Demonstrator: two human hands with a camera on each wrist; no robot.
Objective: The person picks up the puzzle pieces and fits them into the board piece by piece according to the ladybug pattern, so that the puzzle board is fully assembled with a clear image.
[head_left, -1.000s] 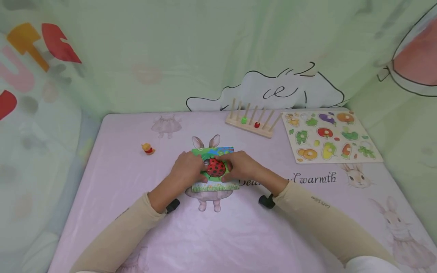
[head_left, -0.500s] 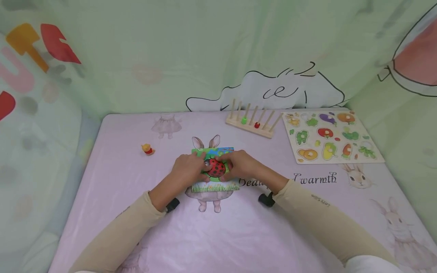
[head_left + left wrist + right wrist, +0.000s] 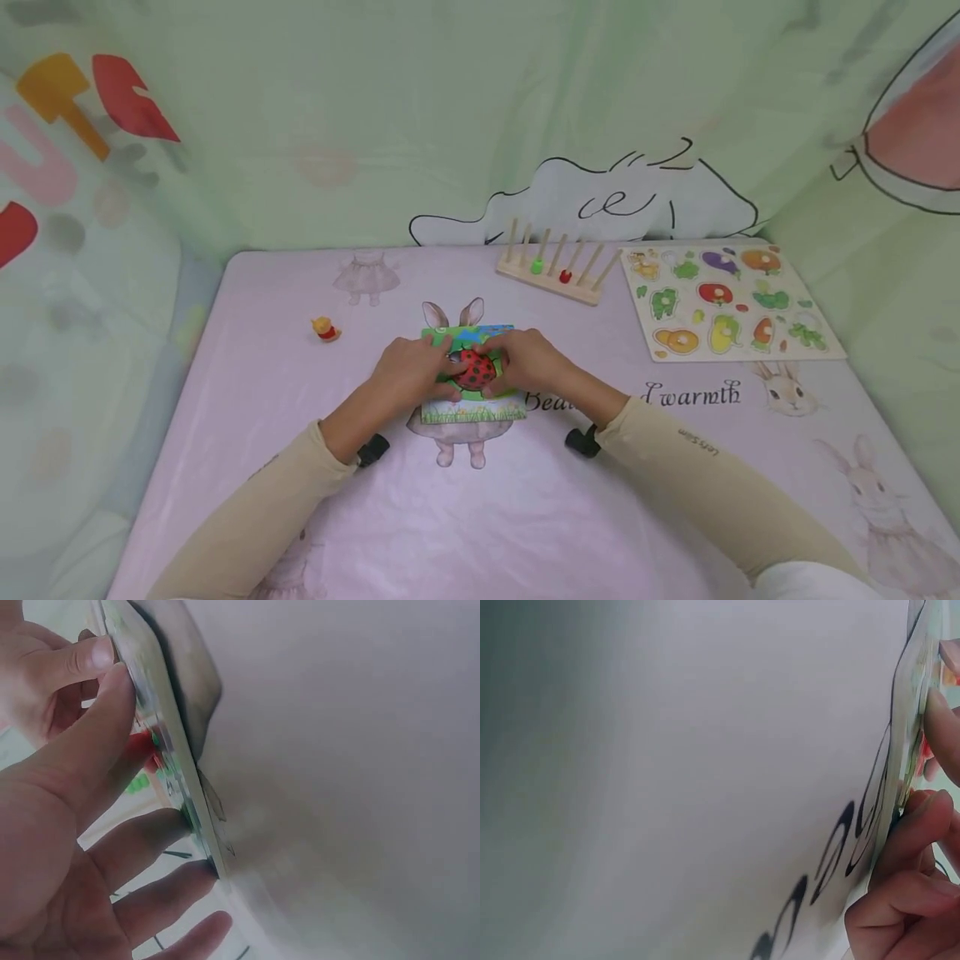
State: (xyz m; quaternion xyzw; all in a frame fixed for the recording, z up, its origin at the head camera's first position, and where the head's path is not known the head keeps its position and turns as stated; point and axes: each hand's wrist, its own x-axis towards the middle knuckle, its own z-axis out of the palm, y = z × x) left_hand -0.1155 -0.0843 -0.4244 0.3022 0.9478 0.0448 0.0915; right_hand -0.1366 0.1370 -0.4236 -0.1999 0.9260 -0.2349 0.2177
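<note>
A square, thin ladybug puzzle (image 3: 435, 412) lies on the table, green and blue with a grass strip along its near side. A red, black-spotted ladybug (image 3: 476, 372) fills its middle. From the left, my left hand (image 3: 406, 372) rests on the puzzle, thumb and forefinger at the ladybug's head. The left wrist view shows its other fingers (image 3: 154, 904) stretched out to the board's edge. My right hand (image 3: 536, 361) holds the puzzle from the right, thumb and forefinger on the ladybug. In the right wrist view its fingers (image 3: 922, 825) bend at the board's side.
A small yellow and red bear figure (image 3: 325, 329) sits to the left. Farther back stands a wooden peg rack (image 3: 551, 287) with a green and a red bead. A vegetable knob puzzle board (image 3: 637, 325) lies at the right. Printed curtains (image 3: 300, 108) border the table.
Both hands stay on the ladybug puzzle in nearly the same pose. The left forearm has shifted very slightly; the puzzle and other objects keep their places.
</note>
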